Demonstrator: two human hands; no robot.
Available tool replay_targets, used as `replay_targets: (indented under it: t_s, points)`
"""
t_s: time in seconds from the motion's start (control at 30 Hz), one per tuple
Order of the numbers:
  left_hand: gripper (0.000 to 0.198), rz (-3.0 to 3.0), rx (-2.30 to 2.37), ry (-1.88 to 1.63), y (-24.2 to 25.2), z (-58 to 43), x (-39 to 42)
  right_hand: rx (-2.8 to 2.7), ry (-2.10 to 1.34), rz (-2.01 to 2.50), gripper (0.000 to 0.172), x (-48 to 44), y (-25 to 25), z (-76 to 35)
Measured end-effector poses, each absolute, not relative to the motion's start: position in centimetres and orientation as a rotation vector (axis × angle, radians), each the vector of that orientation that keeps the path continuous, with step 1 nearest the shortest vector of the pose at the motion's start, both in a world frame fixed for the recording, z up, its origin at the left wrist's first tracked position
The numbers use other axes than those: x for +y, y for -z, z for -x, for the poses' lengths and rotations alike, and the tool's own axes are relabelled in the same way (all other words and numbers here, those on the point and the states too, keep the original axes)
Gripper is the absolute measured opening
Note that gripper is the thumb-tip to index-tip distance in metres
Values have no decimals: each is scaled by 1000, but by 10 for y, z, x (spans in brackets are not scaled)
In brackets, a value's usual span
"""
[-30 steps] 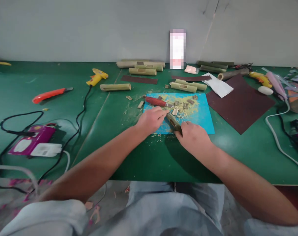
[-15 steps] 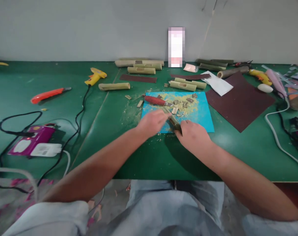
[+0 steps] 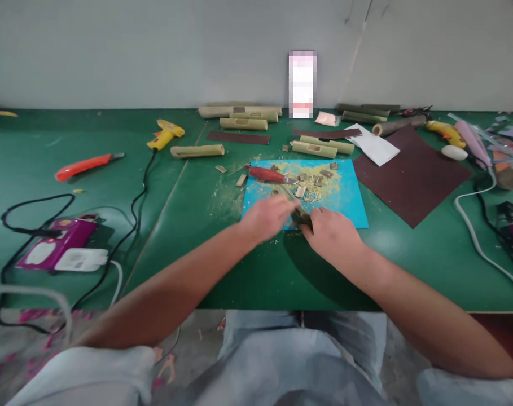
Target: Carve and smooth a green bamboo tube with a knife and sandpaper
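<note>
My right hand [image 3: 332, 230] is closed around the near end of a bamboo tube [image 3: 301, 211], which slants over the front of a blue sheet [image 3: 353, 197]. Against the tube's left side is my left hand [image 3: 268, 217], its fingers closed and somewhat blurred; whatever they pinch is too small to make out. A red-handled carving tool [image 3: 268, 173] lies on the sheet beyond my hands. Shavings and small bamboo chips [image 3: 301, 192] are scattered around its blade.
Cut bamboo tubes [image 3: 243, 123] line the back of the green table [image 3: 171, 254]. A yellow glue gun [image 3: 166, 134], an orange knife [image 3: 87, 167] and a purple power strip [image 3: 68, 237] are at left. Brown sandpaper [image 3: 412, 180] lies at right.
My left hand has moved slightly right and nearer along the tube. My right hand keeps its hold in almost the same place.
</note>
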State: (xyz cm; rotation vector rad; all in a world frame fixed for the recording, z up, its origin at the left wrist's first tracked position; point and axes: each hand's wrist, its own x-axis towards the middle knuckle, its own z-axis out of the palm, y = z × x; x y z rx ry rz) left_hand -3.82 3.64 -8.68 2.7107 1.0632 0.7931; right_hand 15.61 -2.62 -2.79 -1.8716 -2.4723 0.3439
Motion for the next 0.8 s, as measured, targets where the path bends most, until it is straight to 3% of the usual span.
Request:
replay_targets:
  t_s: [0.33, 0.47, 0.57, 0.7, 0.8]
  points:
    - [36, -2682, 1214, -891, 80, 36, 34, -2464, -316, 1880, 24, -26, 29, -157]
    - [37, -2759, 974, -758, 80, 37, 36, -2492, -325, 1861, 23, -26, 30, -157]
    - [37, -2708, 1210, -904, 79, 39, 38, -2472, -304, 1877, 24, -26, 30, -156]
    - [37, -2755, 1061, -697, 79, 39, 35, -2478, -327, 1868, 23, -26, 28, -156]
    - [36, -2717, 1185, -881, 81, 37, 32, -2470, -309, 1877, 24, -27, 28, -157]
